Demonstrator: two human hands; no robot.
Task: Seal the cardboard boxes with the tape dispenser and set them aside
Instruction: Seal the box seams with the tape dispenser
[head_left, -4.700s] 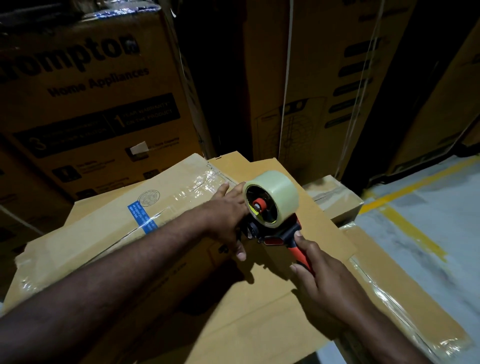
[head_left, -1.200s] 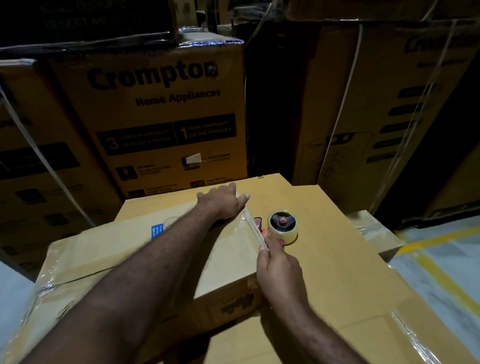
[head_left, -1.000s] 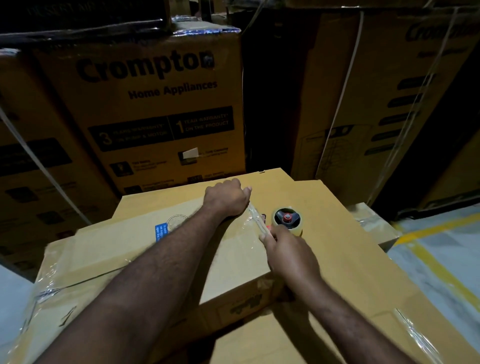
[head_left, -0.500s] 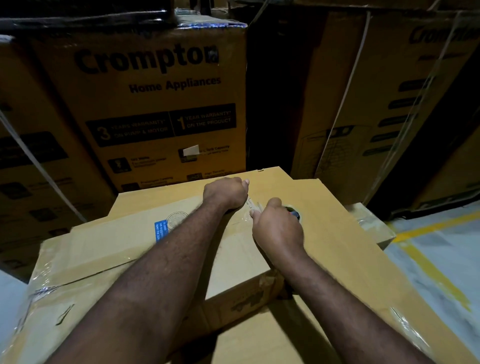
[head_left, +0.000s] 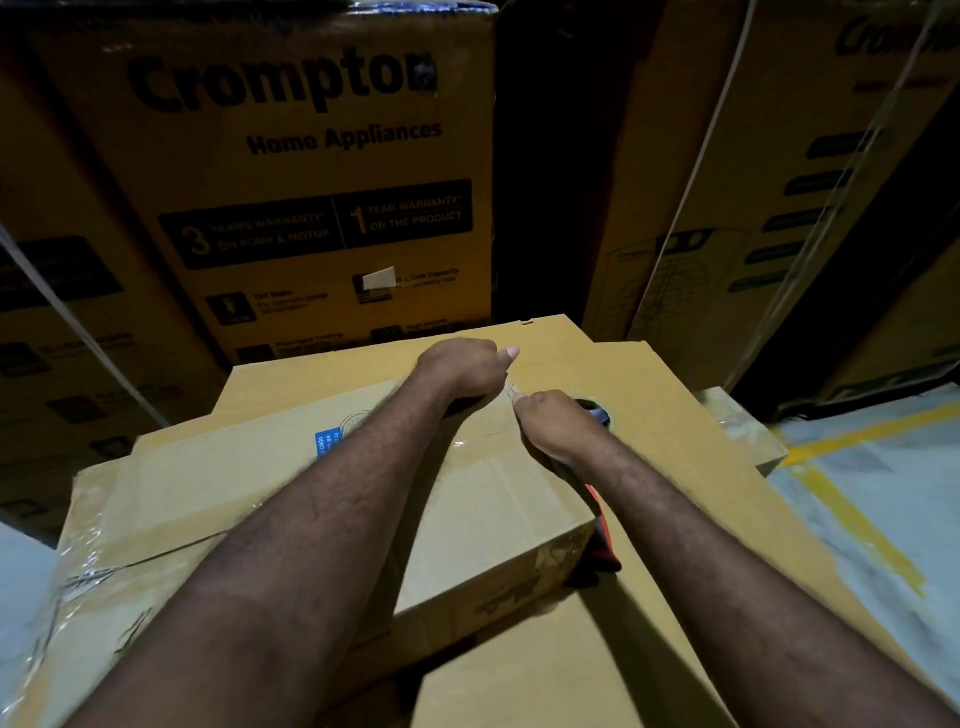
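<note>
Crompton cartons (head_left: 311, 171) loom behind; right hand (head_left: 556, 434) mostly hides tape dispenser (head_left: 605, 545).

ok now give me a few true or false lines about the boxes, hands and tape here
1. The left hand holds the tape dispenser in the air. False: it lies beside the small box, mostly hidden behind the right hand.
2. The big box behind reads Crompton Home Appliances. True.
3. The floor line is red. False: it is yellow.
4. A blue label sits on the small box's top. True.
5. A clear tape strip spans between the hands. True.
</note>
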